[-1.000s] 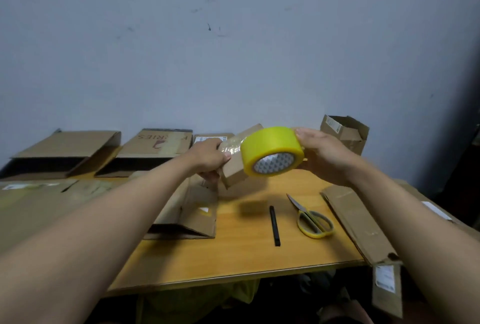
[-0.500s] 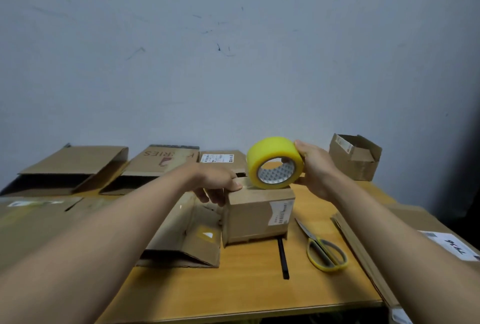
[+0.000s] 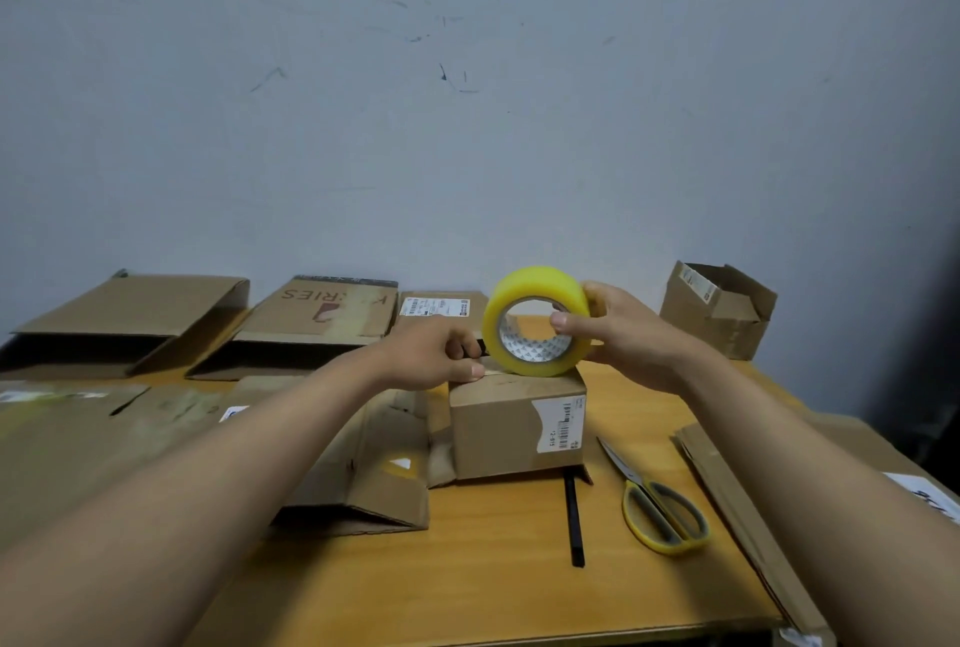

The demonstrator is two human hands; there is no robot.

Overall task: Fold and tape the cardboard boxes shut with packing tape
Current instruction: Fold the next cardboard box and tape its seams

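A small closed cardboard box [image 3: 498,431] with a white barcode label stands on the wooden table [image 3: 498,589]. A yellow roll of packing tape [image 3: 537,319] rests on edge on the box's top. My right hand [image 3: 618,334] grips the roll from the right, thumb in its core. My left hand [image 3: 439,355] presses down on the box's top left edge, fingers curled right beside the roll. Whether a tape end lies under those fingers is hidden.
Yellow-handled scissors [image 3: 660,511] and a thin black stick [image 3: 573,522] lie right of the box. Flattened cartons [image 3: 363,480] cover the left side; folded ones [image 3: 322,314] line the wall. An open small box [image 3: 719,306] stands at back right. Flat cardboard [image 3: 737,511] overhangs the right edge.
A second ago I held the box and roll in the air. The box now stands on the table, the roll sits on its top, and both hands stay on them.
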